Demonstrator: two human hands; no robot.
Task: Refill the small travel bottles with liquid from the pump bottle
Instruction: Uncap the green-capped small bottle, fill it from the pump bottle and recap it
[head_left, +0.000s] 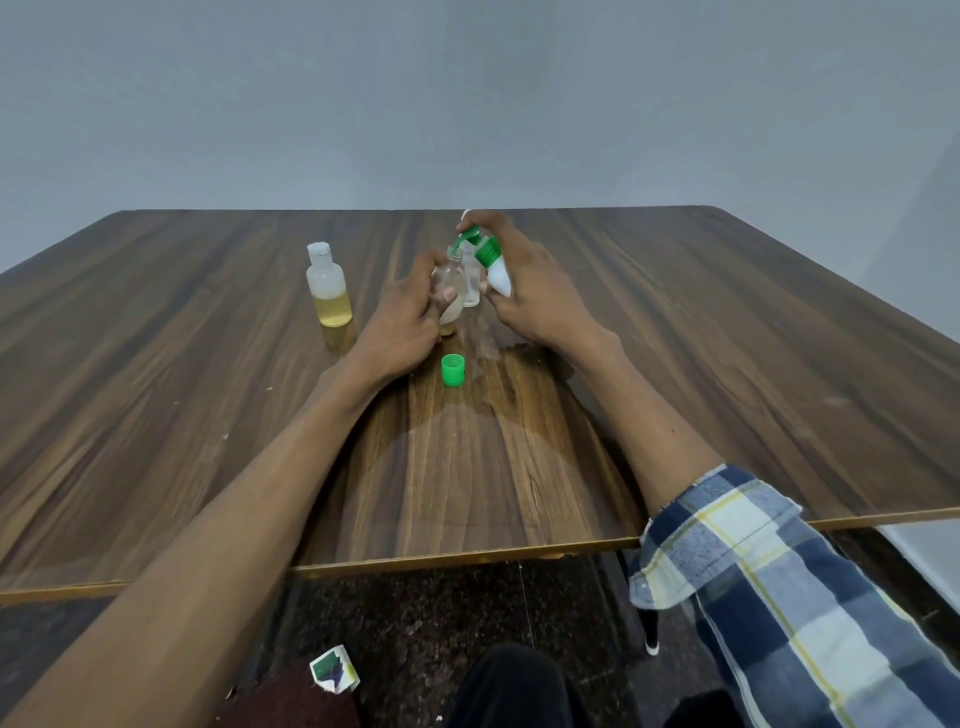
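Now right hand (524, 291) tilts pump bottle (493, 265) over small bottle (451, 283).

Single head-worn wide-angle view, aimed forward and down across table (208, 415) from near edge; far edge and wall seen beyond, floor glimpsed below near edge.

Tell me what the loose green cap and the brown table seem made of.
Loose green cap: likely moulded plastic, judging by its uniform bright colour and soft sheen. Brown table: wood-grain top, probably laminate over board, judging by its streaky printed-looking grain, light gloss and thin pale edge strip.
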